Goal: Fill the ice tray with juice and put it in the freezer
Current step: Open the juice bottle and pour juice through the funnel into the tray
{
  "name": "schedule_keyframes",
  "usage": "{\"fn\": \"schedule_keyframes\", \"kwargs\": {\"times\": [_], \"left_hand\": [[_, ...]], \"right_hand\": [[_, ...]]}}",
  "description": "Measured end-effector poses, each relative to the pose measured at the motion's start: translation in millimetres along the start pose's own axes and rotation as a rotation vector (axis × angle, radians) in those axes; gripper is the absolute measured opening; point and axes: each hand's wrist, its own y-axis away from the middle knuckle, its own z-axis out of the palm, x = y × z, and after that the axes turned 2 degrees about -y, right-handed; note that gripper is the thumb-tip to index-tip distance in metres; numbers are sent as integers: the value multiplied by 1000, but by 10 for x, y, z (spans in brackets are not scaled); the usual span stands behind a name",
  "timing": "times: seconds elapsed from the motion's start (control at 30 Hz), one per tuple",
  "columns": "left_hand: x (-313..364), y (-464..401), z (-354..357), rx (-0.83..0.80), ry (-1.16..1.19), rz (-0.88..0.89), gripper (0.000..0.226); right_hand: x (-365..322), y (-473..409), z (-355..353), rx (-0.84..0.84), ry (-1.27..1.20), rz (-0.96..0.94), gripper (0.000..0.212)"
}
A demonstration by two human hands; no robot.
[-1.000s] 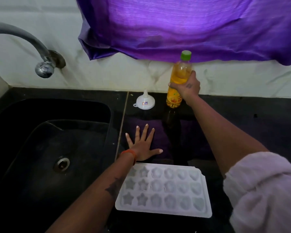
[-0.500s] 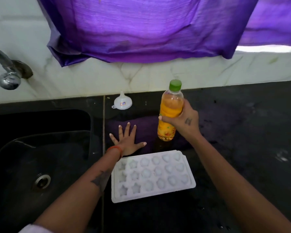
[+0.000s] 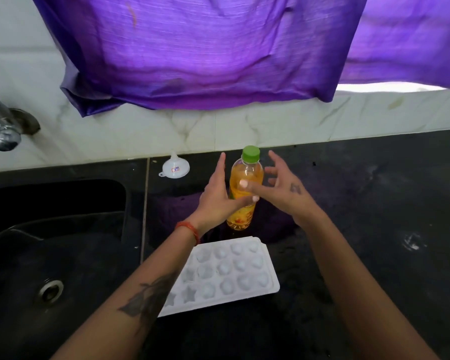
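Bottle point(image 3: 245, 188) moved from back wall to bench just behind tray point(image 3: 231, 271); right hand point(image 3: 283, 189) released, spread; left hand point(image 3: 218, 196) now loosely cupping it; cap point(image 3: 251, 153) on, uncapping likely next

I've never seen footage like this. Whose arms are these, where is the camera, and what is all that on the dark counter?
There is no machine: a person wears a camera on the head, looking down at their own arms. The left hand touches the side of a juice bottle with a green cap, which stands upright on the black counter. The right hand hovers beside it with fingers spread; whether it touches is unclear. Nearer the person lies a white ice tray, apparently empty. A small white funnel sits by the wall, a sink at left, and a purple cloth hangs above.
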Motion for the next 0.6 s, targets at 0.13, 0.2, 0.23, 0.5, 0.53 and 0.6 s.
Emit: {"fn": "schedule_keyframes", "kwargs": {"times": [0.13,0.2,0.23,0.5,0.53,0.6], "left_hand": [[127,-37,195,135,33,20,127],[155,-52,252,205,-28,32,105],[161,-58,266,243,-60,38,91],[157,-77,206,251,-142,70,70],[150,-78,189,241,-141,63,69],[151,-82,169,215,-140,45,68]], "right_hand": [[-341,-79,-88,188,245,-224,68],[-456,-206,-65,205,509,-300,54],[-502,-259,-61,187,628,-329,51],[-621,-332,-127,3,984,-592,38],[-626,-335,-148,-51,994,-630,35],[-648,-391,-232,-190,1003,-662,31]]}}
